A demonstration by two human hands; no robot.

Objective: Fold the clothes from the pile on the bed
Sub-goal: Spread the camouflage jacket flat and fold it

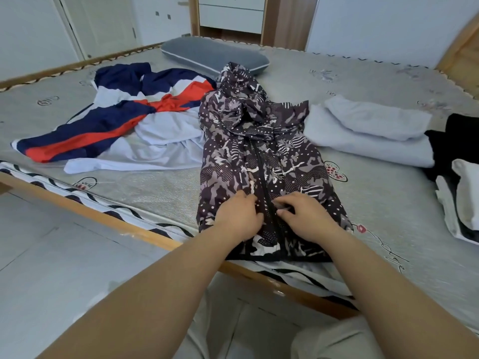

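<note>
1. The dark purple patterned hooded zip jacket (261,161) lies front-up on the grey bed (388,203), hem at the near edge, likely so you can work the zipper before folding.
2. Your left hand (239,216) presses beside the zipper with curled fingers; your right hand (302,216) seems to pinch fabric there, though I cannot tell for certain.
3. Left lies the unfolded navy, red and white jacket (108,125); right, folded white clothes (370,130) and a black garment (456,141).
</note>
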